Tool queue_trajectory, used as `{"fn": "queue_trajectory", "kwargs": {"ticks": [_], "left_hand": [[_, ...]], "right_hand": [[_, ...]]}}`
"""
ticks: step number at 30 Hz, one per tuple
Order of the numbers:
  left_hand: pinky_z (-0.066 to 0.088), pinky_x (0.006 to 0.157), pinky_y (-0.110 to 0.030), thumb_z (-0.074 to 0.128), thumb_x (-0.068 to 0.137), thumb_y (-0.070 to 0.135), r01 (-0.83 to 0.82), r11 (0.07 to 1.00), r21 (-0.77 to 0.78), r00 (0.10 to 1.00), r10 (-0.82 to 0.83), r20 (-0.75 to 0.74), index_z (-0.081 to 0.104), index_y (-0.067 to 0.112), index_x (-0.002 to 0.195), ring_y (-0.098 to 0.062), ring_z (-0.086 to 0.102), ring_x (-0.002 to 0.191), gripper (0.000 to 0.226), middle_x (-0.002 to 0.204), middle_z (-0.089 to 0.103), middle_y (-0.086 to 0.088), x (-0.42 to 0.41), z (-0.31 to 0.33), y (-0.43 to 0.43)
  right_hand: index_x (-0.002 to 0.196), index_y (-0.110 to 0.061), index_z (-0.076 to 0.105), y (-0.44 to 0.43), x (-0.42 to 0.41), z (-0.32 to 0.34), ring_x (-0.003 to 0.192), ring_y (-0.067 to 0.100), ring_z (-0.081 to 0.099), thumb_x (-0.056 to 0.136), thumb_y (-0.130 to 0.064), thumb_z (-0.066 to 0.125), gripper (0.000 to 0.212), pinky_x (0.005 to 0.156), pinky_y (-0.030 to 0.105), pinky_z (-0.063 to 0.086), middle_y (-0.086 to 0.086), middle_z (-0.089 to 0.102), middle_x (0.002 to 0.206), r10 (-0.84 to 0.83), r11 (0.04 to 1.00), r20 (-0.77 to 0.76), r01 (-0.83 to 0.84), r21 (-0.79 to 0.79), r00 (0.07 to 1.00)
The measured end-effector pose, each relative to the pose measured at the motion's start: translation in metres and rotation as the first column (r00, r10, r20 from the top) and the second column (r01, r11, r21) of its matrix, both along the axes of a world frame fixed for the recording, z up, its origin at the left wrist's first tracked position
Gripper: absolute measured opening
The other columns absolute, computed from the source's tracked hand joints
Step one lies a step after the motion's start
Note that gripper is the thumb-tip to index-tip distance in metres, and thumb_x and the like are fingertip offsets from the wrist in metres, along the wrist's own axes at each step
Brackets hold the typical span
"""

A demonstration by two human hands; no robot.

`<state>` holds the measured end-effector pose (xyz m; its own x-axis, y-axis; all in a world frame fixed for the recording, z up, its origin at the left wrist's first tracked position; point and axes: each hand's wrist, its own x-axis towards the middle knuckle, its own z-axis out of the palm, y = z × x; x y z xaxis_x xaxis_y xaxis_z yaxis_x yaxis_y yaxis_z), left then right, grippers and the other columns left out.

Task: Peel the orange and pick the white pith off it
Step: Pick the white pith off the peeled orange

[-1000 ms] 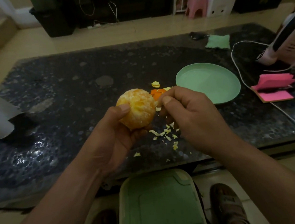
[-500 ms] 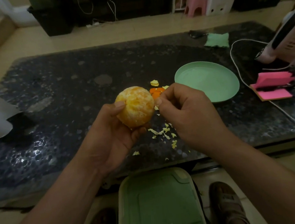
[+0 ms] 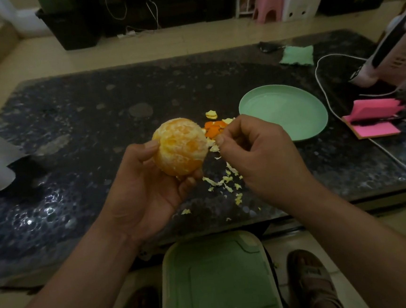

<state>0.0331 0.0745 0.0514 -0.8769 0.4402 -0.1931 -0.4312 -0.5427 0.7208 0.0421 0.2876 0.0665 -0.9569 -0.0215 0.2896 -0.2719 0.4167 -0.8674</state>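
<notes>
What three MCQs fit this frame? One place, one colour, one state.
1. Where is the green plate?
A) on the table, right of the peel scraps
B) on a shelf
C) in a sink

2. What colour is the notepad?
A) blue
B) pink
C) white

3. What state is the orange in?
A) unpeeled
B) sliced on the plate
C) peeled, held in the left hand

1 A: it lies on the table beside the scraps.
2 B: its pages are pink.
3 C: the fingers curl round bare fruit.

Plate on the table, peel scraps just left of it.
</notes>
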Motion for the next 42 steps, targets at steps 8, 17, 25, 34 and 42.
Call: {"fn": "queue_trajectory", "kwargs": {"ticks": [8,17,25,34,42], "left_hand": [[0.059,0.064,-0.025,0.083,0.075,0.045,0.042,0.998,0.047,0.999,-0.041,-0.027,0.051,0.003,0.154,-0.023,0.068,0.082,0.095,0.131,0.066,-0.028,0.003,0.003,-0.003],[0.058,0.063,-0.024,0.06,0.089,0.046,-0.04,0.999,-0.032,0.999,0.041,0.026,0.055,0.003,0.15,-0.022,0.067,0.081,0.075,0.133,0.062,-0.026,0.001,0.001,0.001],[0.059,0.062,-0.024,0.053,0.093,0.043,-0.056,0.996,-0.069,0.998,0.058,0.018,0.061,0.007,0.143,-0.023,0.066,0.081,0.063,0.118,0.07,-0.019,0.0,0.002,0.004],[0.058,0.061,-0.025,0.055,0.089,0.039,-0.114,0.979,-0.169,0.993,0.11,-0.031,0.066,0.011,0.137,-0.024,0.068,0.08,0.056,0.113,0.074,-0.016,0.002,0.004,0.009],[0.057,0.061,-0.025,0.053,0.09,0.04,-0.044,0.991,-0.129,0.999,0.039,-0.037,0.058,0.006,0.143,-0.024,0.067,0.079,0.063,0.116,0.073,-0.02,0.003,0.005,0.008]], "right_hand": [[0.085,-0.017,0.068,0.007,-0.006,-0.003,0.058,0.003,0.051,0.102,-0.027,0.067,0.02,0.054,0.014,0.04,-0.005,0.061,0.065,-0.071,0.996,0.03,0.069,0.064,0.997],[0.099,-0.024,0.073,-0.002,0.007,0.006,0.069,0.013,0.062,0.105,-0.023,0.063,0.011,0.061,0.029,0.052,-0.002,0.07,0.079,0.112,0.993,0.076,-0.114,0.018,0.991],[0.093,-0.025,0.071,-0.004,0.009,0.007,0.064,0.003,0.06,0.102,-0.027,0.069,0.01,0.059,0.013,0.045,-0.009,0.067,0.072,0.081,0.996,0.046,-0.082,0.024,0.996],[0.086,-0.02,0.07,-0.005,0.006,0.002,0.059,0.003,0.057,0.098,-0.02,0.071,0.013,0.055,0.013,0.042,-0.01,0.063,0.066,0.034,0.996,0.015,-0.035,0.088,0.999],[0.081,-0.017,0.068,-0.001,0.002,-0.002,0.055,0.005,0.051,0.096,-0.016,0.071,0.015,0.053,0.015,0.039,-0.004,0.06,0.063,0.015,0.998,-0.013,-0.014,0.064,1.0]]}}
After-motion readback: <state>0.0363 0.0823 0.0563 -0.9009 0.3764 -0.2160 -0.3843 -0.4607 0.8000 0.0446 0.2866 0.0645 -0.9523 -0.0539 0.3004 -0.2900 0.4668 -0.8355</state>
